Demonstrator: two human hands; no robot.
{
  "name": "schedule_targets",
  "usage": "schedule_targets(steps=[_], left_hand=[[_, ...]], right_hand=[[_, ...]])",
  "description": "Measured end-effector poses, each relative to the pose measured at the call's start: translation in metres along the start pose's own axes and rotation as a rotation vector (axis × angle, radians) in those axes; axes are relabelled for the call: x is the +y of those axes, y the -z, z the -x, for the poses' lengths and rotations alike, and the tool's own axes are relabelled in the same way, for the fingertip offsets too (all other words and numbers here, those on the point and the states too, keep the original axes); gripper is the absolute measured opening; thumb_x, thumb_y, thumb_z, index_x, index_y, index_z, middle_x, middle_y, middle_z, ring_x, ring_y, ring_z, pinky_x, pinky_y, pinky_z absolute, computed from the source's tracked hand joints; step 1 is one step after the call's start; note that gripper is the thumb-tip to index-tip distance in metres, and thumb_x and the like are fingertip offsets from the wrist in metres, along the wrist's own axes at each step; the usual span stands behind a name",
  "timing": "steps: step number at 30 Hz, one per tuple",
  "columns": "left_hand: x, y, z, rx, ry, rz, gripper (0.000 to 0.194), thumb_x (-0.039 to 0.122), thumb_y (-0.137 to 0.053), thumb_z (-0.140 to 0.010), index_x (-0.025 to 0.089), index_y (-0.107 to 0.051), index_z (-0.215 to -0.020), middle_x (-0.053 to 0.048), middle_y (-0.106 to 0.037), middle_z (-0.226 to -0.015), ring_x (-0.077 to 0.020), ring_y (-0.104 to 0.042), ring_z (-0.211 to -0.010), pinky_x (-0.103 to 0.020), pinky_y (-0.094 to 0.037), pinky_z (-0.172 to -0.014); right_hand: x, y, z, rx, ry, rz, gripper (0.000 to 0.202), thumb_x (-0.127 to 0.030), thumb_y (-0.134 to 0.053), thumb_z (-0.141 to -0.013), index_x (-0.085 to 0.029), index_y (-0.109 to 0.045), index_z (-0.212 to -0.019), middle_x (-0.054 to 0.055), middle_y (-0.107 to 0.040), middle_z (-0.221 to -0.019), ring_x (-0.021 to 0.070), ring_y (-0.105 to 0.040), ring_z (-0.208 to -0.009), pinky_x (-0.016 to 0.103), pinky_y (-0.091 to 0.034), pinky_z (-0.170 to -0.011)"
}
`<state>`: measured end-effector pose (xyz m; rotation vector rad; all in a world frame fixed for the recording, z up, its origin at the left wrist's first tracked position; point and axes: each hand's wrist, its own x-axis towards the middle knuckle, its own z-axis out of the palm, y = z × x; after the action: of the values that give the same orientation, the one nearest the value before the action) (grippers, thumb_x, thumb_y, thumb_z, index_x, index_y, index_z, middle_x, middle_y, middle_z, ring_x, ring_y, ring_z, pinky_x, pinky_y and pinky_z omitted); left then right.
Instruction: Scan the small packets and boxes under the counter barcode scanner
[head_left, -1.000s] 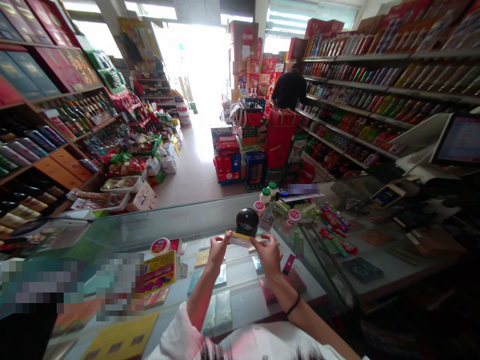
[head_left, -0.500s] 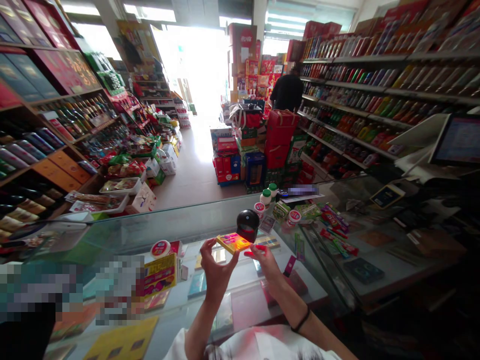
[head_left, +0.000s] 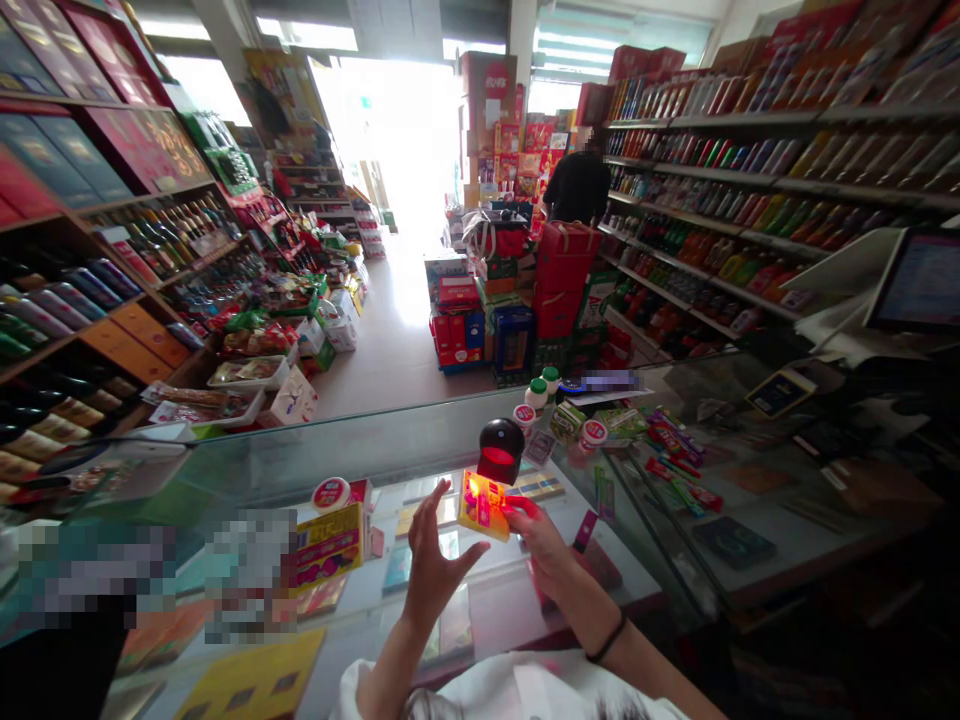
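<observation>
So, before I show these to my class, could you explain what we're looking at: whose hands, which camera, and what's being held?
No robot here: someone works bare-handed. Every picture comes from one camera worn on their head, looking forward and down. The right hand holds a small yellow packet, glowing red-orange, in front of a black round-topped device. The left hand is open beside the packet. Both are above a glass counter, on which stand green-capped bottles and a round tub with a red-and-white lid.
</observation>
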<state>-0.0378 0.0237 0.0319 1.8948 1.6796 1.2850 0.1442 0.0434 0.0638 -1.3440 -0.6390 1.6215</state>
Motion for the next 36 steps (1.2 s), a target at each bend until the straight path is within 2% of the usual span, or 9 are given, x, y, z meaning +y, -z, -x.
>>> schedule_targets(steps=[3, 9, 12, 15, 20, 25, 29, 32, 36], left_hand=[[-0.006, 0.003, -0.01, -0.079, 0.026, 0.086, 0.08, 0.065, -0.066, -0.083, 0.026, -0.042, -0.149, -0.014, -0.054, -0.149, -0.0338, -0.049, -0.139, -0.053, -0.041, -0.114], [-0.001, 0.021, -0.018, -0.22, -0.015, 0.118, 0.093, 0.064, -0.073, -0.077, 0.026, -0.037, -0.154, -0.015, -0.052, -0.151, -0.0349, -0.048, -0.14, -0.051, -0.042, -0.114], [0.009, 0.036, -0.014, -0.217, -0.076, -0.022, 0.102, 0.054, -0.079, -0.072, 0.025, -0.03, -0.157, -0.015, -0.053, -0.148, -0.0358, -0.049, -0.138, -0.051, -0.042, -0.112], [0.023, 0.055, -0.007, -0.205, -0.084, -0.217, 0.11, 0.042, -0.084, -0.065, 0.025, -0.028, -0.158, -0.014, -0.055, -0.142, -0.0355, -0.05, -0.133, -0.05, -0.041, -0.112], [0.031, 0.094, 0.0, -0.065, -0.078, -0.394, 0.097, 0.043, -0.083, -0.062, 0.024, -0.039, -0.147, -0.014, -0.054, -0.137, -0.0355, -0.051, -0.128, -0.049, -0.04, -0.11], [-0.008, 0.149, -0.001, 0.142, -0.066, -0.559, 0.09, 0.055, -0.079, -0.065, 0.02, -0.042, -0.14, -0.017, -0.057, -0.131, -0.0378, -0.055, -0.121, -0.053, -0.041, -0.106], [-0.047, 0.187, -0.001, 0.144, -0.039, -0.64, 0.085, 0.063, -0.075, -0.067, 0.022, -0.047, -0.136, -0.013, -0.06, -0.127, -0.0339, -0.06, -0.115, -0.046, -0.045, -0.102], [-0.066, 0.196, 0.003, 0.137, 0.027, -0.709, 0.087, 0.067, -0.072, -0.067, 0.022, -0.048, -0.136, -0.014, -0.06, -0.13, -0.0345, -0.06, -0.116, -0.046, -0.044, -0.101], [-0.08, 0.189, 0.009, 0.091, 0.119, -0.746, 0.09, 0.071, -0.07, -0.066, 0.021, -0.049, -0.138, -0.014, -0.061, -0.131, -0.0358, -0.059, -0.116, -0.047, -0.042, -0.1]], right_hand=[[-0.001, 0.0, 0.0, -0.042, 0.006, -0.012, 0.052, -0.055, -0.085, -0.058, -0.019, -0.07, -0.093, 0.004, -0.076, -0.084, 0.0215, -0.069, -0.081, 0.031, -0.049, -0.077], [-0.006, 0.006, 0.0, -0.107, 0.04, 0.008, 0.057, -0.058, -0.088, -0.055, -0.019, -0.072, -0.094, 0.004, -0.076, -0.084, 0.0208, -0.069, -0.08, 0.032, -0.051, -0.079], [-0.013, 0.007, 0.001, -0.154, 0.054, 0.027, 0.062, -0.061, -0.089, -0.055, -0.02, -0.074, -0.099, 0.004, -0.077, -0.087, 0.0217, -0.07, -0.082, 0.034, -0.053, -0.08], [-0.02, 0.0, 0.004, -0.272, 0.113, 0.079, 0.06, -0.064, -0.085, -0.063, -0.023, -0.076, -0.106, 0.005, -0.078, -0.1, 0.0233, -0.071, -0.092, 0.037, -0.054, -0.087], [-0.026, -0.018, 0.014, -0.478, 0.247, 0.276, 0.052, -0.067, -0.07, -0.081, -0.031, -0.075, -0.117, 0.004, -0.077, -0.114, 0.0265, -0.066, -0.114, 0.043, -0.046, -0.106], [-0.024, -0.027, 0.024, -0.445, 0.322, 0.399, 0.051, -0.065, -0.066, -0.086, -0.031, -0.072, -0.123, 0.005, -0.076, -0.118, 0.0273, -0.064, -0.12, 0.045, -0.042, -0.11], [-0.019, -0.025, 0.022, -0.431, 0.277, 0.383, 0.052, -0.067, -0.066, -0.084, -0.029, -0.073, -0.119, 0.006, -0.076, -0.117, 0.0282, -0.065, -0.119, 0.045, -0.043, -0.109], [-0.017, -0.023, 0.02, -0.403, 0.272, 0.416, 0.052, -0.068, -0.065, -0.084, -0.028, -0.074, -0.116, 0.007, -0.076, -0.115, 0.0292, -0.064, -0.118, 0.047, -0.043, -0.108], [-0.019, -0.022, 0.021, -0.371, 0.284, 0.356, 0.049, -0.066, -0.067, -0.084, -0.027, -0.075, -0.113, 0.007, -0.077, -0.114, 0.0279, -0.065, -0.117, 0.044, -0.043, -0.109]])
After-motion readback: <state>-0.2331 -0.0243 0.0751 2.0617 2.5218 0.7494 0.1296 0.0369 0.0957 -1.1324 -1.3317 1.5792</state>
